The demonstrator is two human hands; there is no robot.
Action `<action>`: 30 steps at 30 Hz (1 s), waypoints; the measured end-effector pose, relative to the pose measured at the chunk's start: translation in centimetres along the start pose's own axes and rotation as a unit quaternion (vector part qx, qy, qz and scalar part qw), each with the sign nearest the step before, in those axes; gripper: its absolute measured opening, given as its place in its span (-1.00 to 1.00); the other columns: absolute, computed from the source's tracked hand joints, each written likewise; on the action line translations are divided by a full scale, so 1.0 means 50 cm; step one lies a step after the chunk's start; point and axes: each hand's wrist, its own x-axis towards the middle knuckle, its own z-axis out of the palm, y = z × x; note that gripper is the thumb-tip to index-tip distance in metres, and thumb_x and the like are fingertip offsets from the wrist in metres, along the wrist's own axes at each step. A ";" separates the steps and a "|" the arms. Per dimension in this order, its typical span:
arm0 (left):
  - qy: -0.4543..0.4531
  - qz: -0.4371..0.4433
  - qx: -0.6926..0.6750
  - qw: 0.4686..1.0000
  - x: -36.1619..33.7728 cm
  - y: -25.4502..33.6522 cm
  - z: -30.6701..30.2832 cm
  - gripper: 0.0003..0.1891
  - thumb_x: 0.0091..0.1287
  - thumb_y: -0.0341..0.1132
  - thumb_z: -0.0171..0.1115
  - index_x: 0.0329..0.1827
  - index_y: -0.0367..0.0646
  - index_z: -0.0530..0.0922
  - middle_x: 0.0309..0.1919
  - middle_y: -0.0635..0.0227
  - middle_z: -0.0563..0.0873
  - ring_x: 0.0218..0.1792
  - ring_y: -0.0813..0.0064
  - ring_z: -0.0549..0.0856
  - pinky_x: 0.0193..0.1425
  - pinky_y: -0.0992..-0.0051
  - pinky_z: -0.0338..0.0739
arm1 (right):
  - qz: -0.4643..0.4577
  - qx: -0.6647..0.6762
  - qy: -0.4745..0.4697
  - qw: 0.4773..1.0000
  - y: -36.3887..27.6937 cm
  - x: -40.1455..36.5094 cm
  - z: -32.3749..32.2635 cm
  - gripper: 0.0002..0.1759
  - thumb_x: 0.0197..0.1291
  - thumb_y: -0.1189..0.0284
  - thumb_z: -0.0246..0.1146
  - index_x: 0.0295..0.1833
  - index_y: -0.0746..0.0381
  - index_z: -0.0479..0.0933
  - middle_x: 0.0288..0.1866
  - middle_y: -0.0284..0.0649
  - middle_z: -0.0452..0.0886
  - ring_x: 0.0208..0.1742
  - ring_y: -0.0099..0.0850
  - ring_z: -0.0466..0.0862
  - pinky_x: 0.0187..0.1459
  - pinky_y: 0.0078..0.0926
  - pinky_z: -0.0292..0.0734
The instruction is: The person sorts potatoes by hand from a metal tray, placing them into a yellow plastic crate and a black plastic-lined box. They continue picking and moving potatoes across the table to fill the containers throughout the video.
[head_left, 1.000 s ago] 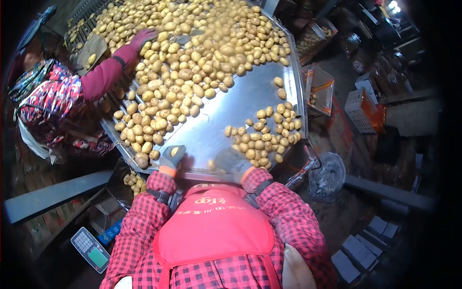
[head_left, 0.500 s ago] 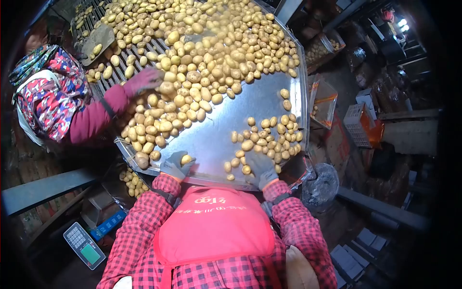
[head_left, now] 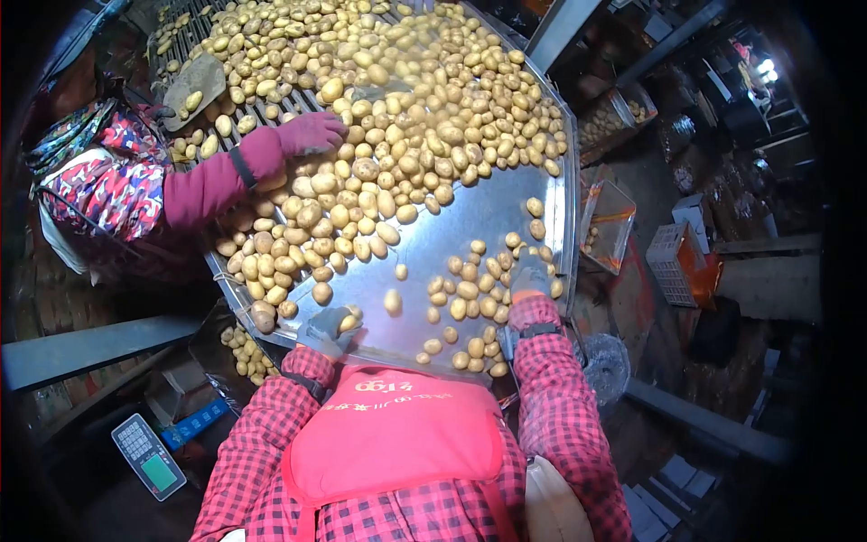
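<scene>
Left hand (head_left: 327,330), lower centre, fingers curled round one potato (head_left: 349,322) at table (head_left: 424,246) edge. Right hand (head_left: 529,282) farther right, finger spread unclear, touching potato cluster (head_left: 466,291) lying just left of it.

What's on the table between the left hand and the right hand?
Head view: a scatter of loose potatoes on the steel table lies between the left hand, cupping one potato, and the right hand.

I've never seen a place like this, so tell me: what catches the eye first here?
A great heap of potatoes covers the shiny metal table, top to centre. At its near edge the person's left hand cups one potato; a co-worker's magenta glove reaches in from the left.
</scene>
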 end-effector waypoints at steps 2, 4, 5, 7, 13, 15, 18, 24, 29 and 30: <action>-0.024 -0.024 0.019 0.999 0.000 0.009 -0.008 -0.68 0.32 -0.06 0.33 0.02 -0.01 0.60 -0.11 0.13 0.70 -0.05 0.01 0.66 0.06 0.10 0.53 | 0.001 -0.009 -0.026 1.000 -0.005 0.006 -0.010 -0.49 0.22 0.46 0.23 0.32 0.18 0.46 0.12 -0.02 0.60 0.12 -0.01 0.65 0.10 -0.18 0.59; 0.000 -0.014 0.036 0.999 -0.001 -0.003 0.005 -0.69 0.30 -0.06 0.34 -0.01 -0.01 0.59 -0.16 0.14 0.69 -0.09 0.00 0.66 0.04 0.08 0.53 | -0.001 0.096 -0.048 0.994 0.020 0.015 0.009 -0.39 0.15 0.55 0.27 0.36 0.11 0.41 0.07 -0.05 0.60 0.11 -0.05 0.67 0.07 -0.14 0.61; 0.014 -0.011 0.034 0.999 -0.002 -0.002 0.004 -0.68 0.30 -0.05 0.34 -0.02 -0.01 0.59 -0.17 0.14 0.68 -0.10 0.00 0.66 0.03 0.08 0.53 | -0.054 0.126 0.010 0.991 0.065 0.025 0.081 -0.35 0.17 0.51 0.26 0.42 0.06 0.37 0.17 0.02 0.59 0.17 0.04 0.64 0.12 -0.07 0.59; 0.035 -0.003 0.028 0.999 -0.001 0.001 0.006 -0.68 0.29 -0.04 0.35 -0.03 0.00 0.58 -0.19 0.15 0.68 -0.11 0.01 0.65 0.02 0.09 0.53 | -0.010 0.127 -0.053 0.990 0.067 0.053 0.043 -0.38 0.22 0.45 0.23 0.43 -0.01 0.39 0.24 0.05 0.57 0.22 0.06 0.61 0.20 -0.09 0.55; 0.048 -0.010 0.058 0.997 0.010 0.009 0.009 -0.65 0.28 -0.01 0.37 -0.02 0.00 0.59 -0.18 0.17 0.68 -0.10 0.03 0.65 0.01 0.10 0.54 | 0.114 0.161 0.109 0.974 0.125 0.270 0.033 -0.58 0.35 0.18 0.16 0.23 0.10 0.60 0.12 -0.01 0.69 0.15 -0.04 0.68 0.18 -0.13 0.56; 0.041 -0.009 0.052 0.998 0.013 0.000 0.015 -0.64 0.27 -0.02 0.38 -0.01 -0.01 0.59 -0.18 0.17 0.68 -0.09 0.03 0.65 0.01 0.10 0.54 | 0.075 0.033 0.059 0.995 0.115 0.302 0.049 -0.56 0.33 0.17 0.18 0.24 0.09 0.59 0.15 -0.05 0.69 0.16 -0.10 0.68 0.18 -0.20 0.57; 0.061 -0.017 0.046 0.997 0.015 0.006 0.010 -0.67 0.28 0.01 0.37 -0.07 0.00 0.61 -0.19 0.20 0.70 -0.10 0.03 0.66 0.01 0.13 0.54 | 0.049 -0.031 0.017 0.998 0.114 0.323 0.093 -0.59 0.19 0.18 0.32 0.13 0.06 0.66 0.13 -0.08 0.68 0.13 -0.06 0.65 0.19 -0.19 0.56; 0.052 -0.023 0.064 0.996 0.016 0.008 0.013 -0.62 0.24 -0.01 0.41 -0.01 0.00 0.60 -0.15 0.17 0.68 -0.14 0.03 0.67 -0.02 0.12 0.57 | 0.015 0.405 -0.055 0.912 0.156 0.218 0.066 -0.51 0.31 0.27 0.26 0.33 0.11 0.55 -0.16 -0.25 0.73 -0.22 -0.39 0.72 -0.14 -0.42 0.65; 0.058 -0.008 0.054 0.997 0.016 0.014 0.011 -0.65 0.27 -0.02 0.39 -0.04 -0.01 0.59 -0.16 0.18 0.69 -0.12 0.01 0.66 -0.02 0.12 0.56 | 0.133 0.824 -0.126 0.536 0.164 0.029 0.019 -0.44 0.49 0.29 0.12 0.50 0.28 0.31 0.19 -0.15 0.61 -0.05 -0.43 0.66 -0.15 -0.61 0.60; 0.068 0.000 0.057 0.996 0.014 0.010 0.018 -0.65 0.27 -0.02 0.39 -0.04 -0.01 0.59 -0.16 0.18 0.69 -0.11 0.01 0.66 -0.02 0.11 0.55 | 0.147 0.834 -0.102 0.522 0.155 -0.011 0.009 -0.43 0.49 0.30 0.13 0.51 0.27 0.30 0.23 -0.13 0.59 0.00 -0.41 0.65 -0.13 -0.58 0.61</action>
